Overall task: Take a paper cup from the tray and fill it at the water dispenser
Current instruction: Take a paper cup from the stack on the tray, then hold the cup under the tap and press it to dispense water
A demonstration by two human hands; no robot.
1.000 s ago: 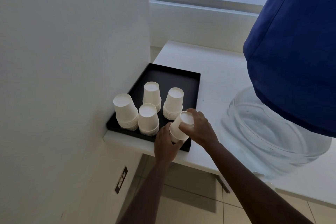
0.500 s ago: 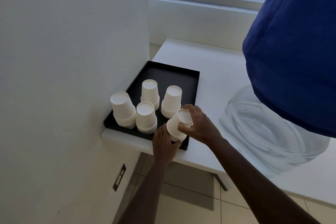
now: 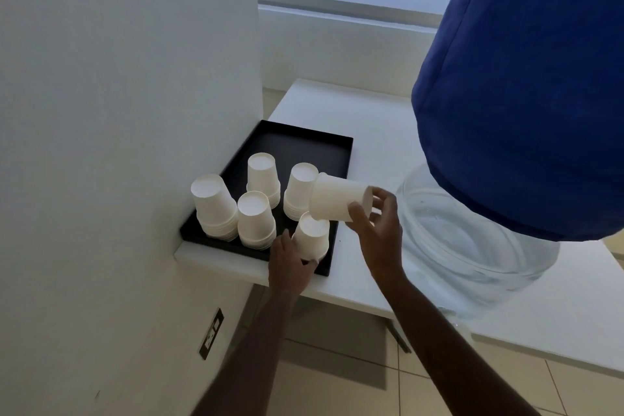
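Note:
A black tray (image 3: 297,142) lies on the white counter against the wall and carries several upside-down stacks of white paper cups. My right hand (image 3: 378,223) holds a single paper cup (image 3: 337,201) on its side, lifted just above the tray's right front corner. My left hand (image 3: 290,263) grips the base of the front-right cup stack (image 3: 312,238) from the near side. The water dispenser's clear bottle (image 3: 472,246), topped by a dark blue cover (image 3: 523,94), stands right of the tray; no tap is visible.
A white wall (image 3: 118,111) rises directly left of the tray. The white counter (image 3: 371,132) runs back to a window sill. Below the counter edge are beige floor tiles and a wall socket (image 3: 211,334).
My right hand has pulled one cup off the front-right stack, lifted it and tipped it sideways toward the right. My left hand stays on the stack below.

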